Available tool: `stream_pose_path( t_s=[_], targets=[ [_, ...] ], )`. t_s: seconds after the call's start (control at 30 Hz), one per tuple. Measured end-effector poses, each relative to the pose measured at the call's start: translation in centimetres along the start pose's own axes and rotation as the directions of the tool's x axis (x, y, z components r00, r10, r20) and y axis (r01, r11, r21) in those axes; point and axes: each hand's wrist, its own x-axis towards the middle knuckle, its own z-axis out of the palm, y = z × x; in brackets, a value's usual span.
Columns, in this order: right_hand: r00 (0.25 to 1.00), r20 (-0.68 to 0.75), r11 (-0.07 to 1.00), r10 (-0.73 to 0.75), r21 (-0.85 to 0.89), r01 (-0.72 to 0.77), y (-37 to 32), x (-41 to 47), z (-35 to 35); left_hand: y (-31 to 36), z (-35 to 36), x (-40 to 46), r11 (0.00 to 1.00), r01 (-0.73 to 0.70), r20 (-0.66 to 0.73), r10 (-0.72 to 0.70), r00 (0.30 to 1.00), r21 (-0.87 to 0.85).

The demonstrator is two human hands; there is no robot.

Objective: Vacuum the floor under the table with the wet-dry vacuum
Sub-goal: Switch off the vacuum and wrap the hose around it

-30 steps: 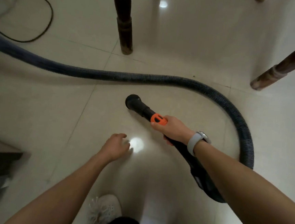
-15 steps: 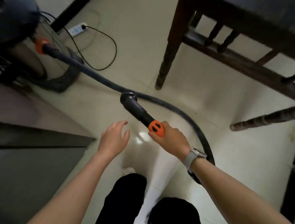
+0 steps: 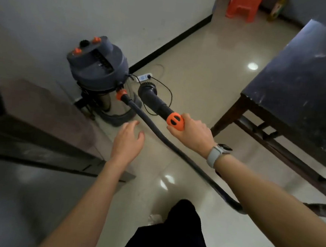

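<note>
**Wand in the right hand, nozzle off the floor**

The right hand [image 3: 191, 133] is wrapped round the wand [image 3: 159, 108] just behind its orange collar [image 3: 175, 122], fingers curled under it; the left hand [image 3: 129, 140] hovers with fingers spread and relaxed, holding nothing, just at 8 o'clock of the collar. From the grip the rigid dark tube runs toward 10 o'clock to the round nozzle [image 3: 146, 91], raised clear of the floor [image 3: 198, 71]; it looks light and stiff, so one hand near the collar should steer it. The ribbed hose [image 3: 168, 141] is soft and will likely drag and loop; it leads to the vacuum canister [image 3: 98, 68] at 10 o'clock, probably too heavy to tow by the hose. The table [image 3: 303, 84] stands at 2 o'clock.
</note>
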Motion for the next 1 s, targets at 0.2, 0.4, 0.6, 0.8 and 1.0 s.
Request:
stream_pose_path(
  t_s=[0.2,0.4,0.6,0.8,1.0],
  targets=[
    [0.996,0.092,1.0,-0.015,-0.015,0.016,-1.6,8.5,-0.5,0.2,-0.7,5.1,0.985,0.155,-0.055,-0.159,0.986,-0.075],
    [0.986,0.16,0.998,-0.056,0.028,0.053,-3.0,19.1,-4.8,3.0,-1.5,13.0,0.937,0.318,-0.118,-0.335,0.935,-0.141],
    [0.962,0.167,0.975,-0.215,-0.014,0.22,-7.3,26.9,-8.6,3.7,-5.1,19.6,0.919,0.345,-0.224,-0.383,0.896,-0.193],
    [0.962,0.104,0.966,-0.254,-0.024,0.258,-11.7,33.1,-8.9,1.0,-8.4,25.8,0.89,0.365,-0.262,-0.434,0.862,-0.275],
    [0.968,0.111,0.973,-0.225,-0.02,0.229,-16.2,41.2,-7.2,-4.0,-10.4,34.3,0.853,0.381,-0.224,-0.474,0.852,-0.357]
  ],
)
